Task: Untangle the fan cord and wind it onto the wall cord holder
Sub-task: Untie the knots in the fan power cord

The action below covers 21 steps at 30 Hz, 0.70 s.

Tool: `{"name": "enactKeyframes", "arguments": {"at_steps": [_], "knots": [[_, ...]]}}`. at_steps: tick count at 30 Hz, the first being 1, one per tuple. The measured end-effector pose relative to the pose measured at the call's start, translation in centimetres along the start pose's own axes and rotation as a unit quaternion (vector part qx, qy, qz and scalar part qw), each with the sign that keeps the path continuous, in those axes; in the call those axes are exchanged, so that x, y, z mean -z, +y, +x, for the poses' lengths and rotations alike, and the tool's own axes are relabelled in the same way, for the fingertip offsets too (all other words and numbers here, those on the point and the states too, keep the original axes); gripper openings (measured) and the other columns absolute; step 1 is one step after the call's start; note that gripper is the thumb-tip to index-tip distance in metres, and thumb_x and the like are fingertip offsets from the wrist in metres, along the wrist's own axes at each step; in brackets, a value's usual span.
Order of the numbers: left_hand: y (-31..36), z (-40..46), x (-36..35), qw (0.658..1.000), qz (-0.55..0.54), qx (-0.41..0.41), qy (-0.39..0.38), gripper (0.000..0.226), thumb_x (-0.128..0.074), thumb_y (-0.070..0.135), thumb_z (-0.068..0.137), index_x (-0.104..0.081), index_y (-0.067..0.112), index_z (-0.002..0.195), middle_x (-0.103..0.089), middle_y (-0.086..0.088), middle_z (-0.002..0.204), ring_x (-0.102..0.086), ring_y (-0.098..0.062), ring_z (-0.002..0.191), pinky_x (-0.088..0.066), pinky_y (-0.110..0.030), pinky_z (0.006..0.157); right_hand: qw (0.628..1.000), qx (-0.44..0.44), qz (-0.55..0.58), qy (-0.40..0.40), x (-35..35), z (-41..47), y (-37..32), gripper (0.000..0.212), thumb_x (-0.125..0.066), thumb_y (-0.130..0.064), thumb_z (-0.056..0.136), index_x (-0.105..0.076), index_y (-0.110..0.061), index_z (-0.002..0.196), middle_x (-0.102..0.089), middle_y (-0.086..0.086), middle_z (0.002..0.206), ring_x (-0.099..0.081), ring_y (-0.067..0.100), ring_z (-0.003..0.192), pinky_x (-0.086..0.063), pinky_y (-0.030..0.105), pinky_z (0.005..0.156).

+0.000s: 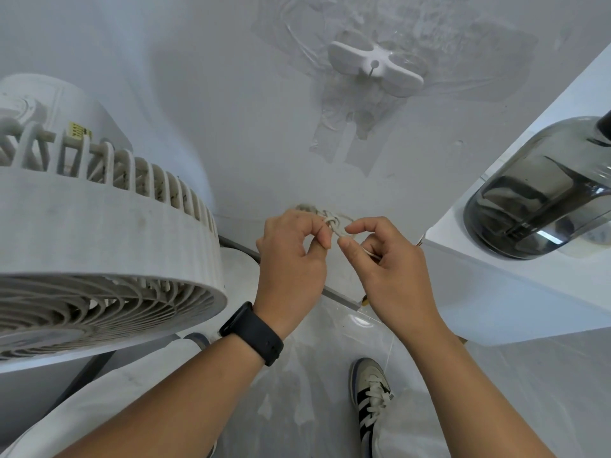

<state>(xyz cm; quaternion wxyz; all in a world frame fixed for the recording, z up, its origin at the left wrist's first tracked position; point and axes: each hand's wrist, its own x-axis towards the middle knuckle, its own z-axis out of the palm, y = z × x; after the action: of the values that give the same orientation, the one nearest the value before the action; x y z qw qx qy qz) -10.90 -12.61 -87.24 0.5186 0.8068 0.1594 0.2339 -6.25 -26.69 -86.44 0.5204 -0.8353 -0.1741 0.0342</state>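
We hold the knotted white fan cord [334, 226] between both hands, near the wall and just right of the fan [99, 246]. Our left hand [292, 256], a black band [253, 333] on its wrist, pinches the knot with thumb and forefinger. Our right hand [385, 266] pinches a strand on the knot's right, with more cord running through its palm. The white cord holder [375, 66] sits on the wall farther up, bare. A smoky glass jug [542, 193] stands on the white ledge [463, 226] at right; a sneaker [370, 388] shows on the floor.
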Motion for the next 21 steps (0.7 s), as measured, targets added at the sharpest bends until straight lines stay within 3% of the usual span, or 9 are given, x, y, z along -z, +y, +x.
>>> {"name": "enactKeyframes", "arguments": {"at_steps": [3,6,9,11,15,21], "knots": [[0.0,0.0,-0.1,1.0,0.001,0.007,0.008,0.037,-0.071,0.015,0.094,-0.048,0.035,0.073,-0.064,0.014,0.085,-0.057,-0.013,0.099,-0.048,-0.045,0.092,1.0,-0.001,-0.004,0.011,-0.4,0.0,-0.1,0.01,-0.07,-0.032,0.097,-0.062,-0.03,0.091,-0.052,0.002,0.056,-0.051,0.017,0.052,-0.048,0.037,0.059],[0.3,0.0,0.0,1.0,-0.001,0.003,0.017,0.041,-0.071,0.011,0.092,-0.038,0.029,0.074,-0.066,0.008,0.085,-0.059,-0.013,0.096,-0.049,-0.031,0.089,1.0,-0.024,0.009,0.01,-0.7,0.1,-0.1,0.011,-0.072,-0.031,0.096,-0.064,-0.031,0.088,-0.058,0.007,0.06,-0.064,0.028,0.064,-0.055,0.044,0.068],[0.6,0.0,0.1,0.999,-0.016,-0.008,0.031,0.043,-0.072,0.003,0.089,-0.037,0.024,0.075,-0.066,-0.005,0.082,-0.064,-0.007,0.088,-0.046,-0.012,0.077,0.998,-0.046,0.036,0.014,-0.8,0.0,-0.2,0.012,-0.073,-0.028,0.095,-0.065,-0.029,0.086,-0.059,0.01,0.061,-0.065,0.029,0.067,-0.054,0.037,0.068],[0.8,-0.1,0.0,0.999,-0.019,-0.018,0.03,0.046,-0.075,0.0,0.088,-0.037,0.024,0.074,-0.063,-0.002,0.077,-0.066,0.001,0.089,-0.045,-0.007,0.076,0.997,-0.056,0.048,0.028,-0.8,0.0,-0.2,0.011,-0.074,-0.027,0.094,-0.066,-0.027,0.086,-0.061,0.007,0.061,-0.065,0.022,0.064,-0.053,0.029,0.066],[0.8,-0.2,0.1,0.999,-0.005,-0.04,0.03,0.044,-0.081,0.003,0.084,-0.041,0.019,0.075,-0.056,0.01,0.07,-0.068,0.007,0.09,-0.046,-0.006,0.077,0.993,-0.073,0.082,0.047,-0.6,0.2,-0.4,0.011,-0.076,-0.024,0.093,-0.068,-0.022,0.085,-0.059,0.001,0.057,-0.061,0.007,0.058,-0.048,0.015,0.063],[1.3,-0.4,0.1,0.999,0.003,-0.046,0.009,0.046,-0.082,0.003,0.082,-0.041,0.025,0.079,-0.059,0.008,0.076,-0.063,-0.01,0.082,-0.047,-0.011,0.073,0.989,-0.073,0.12,0.044,0.0,0.2,-0.9,0.008,-0.076,-0.018,0.093,-0.072,-0.02,0.086,-0.065,-0.012,0.061,-0.062,0.002,0.063,-0.047,0.013,0.063]]}}
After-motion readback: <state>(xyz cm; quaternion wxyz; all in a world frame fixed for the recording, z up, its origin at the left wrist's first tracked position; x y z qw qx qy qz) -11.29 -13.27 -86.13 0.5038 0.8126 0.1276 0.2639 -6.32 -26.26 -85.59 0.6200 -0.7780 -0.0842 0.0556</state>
